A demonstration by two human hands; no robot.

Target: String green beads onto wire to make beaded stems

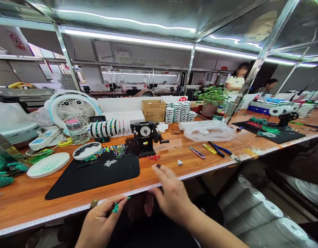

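At the table's front edge, my left hand [103, 218] is closed in a pinch on a small bunch of green beads [115, 207]. One green tip pokes out past its fingertips. To its right, my right hand [171, 193] reaches over the edge with fingers stretched and thumb apart. A small dark spot shows at one of its fingertips; I cannot tell what it is. Between the hands and the winding machine [145, 137] lies a black mat [97, 181] with multicoloured beads [117, 150] and a pile of small silvery pieces [110, 163]. A measuring tape [138, 190] runs along the edge.
Wound white spools [109, 128] sit on the machine's shaft. A white lid [48, 165], a dish of black beads [87, 150], a glass jar [77, 132] and a fan [72, 108] stand left. Right lie a cutter [196, 152], pliers [220, 148] and a plastic bag [208, 131]. Two people are behind.
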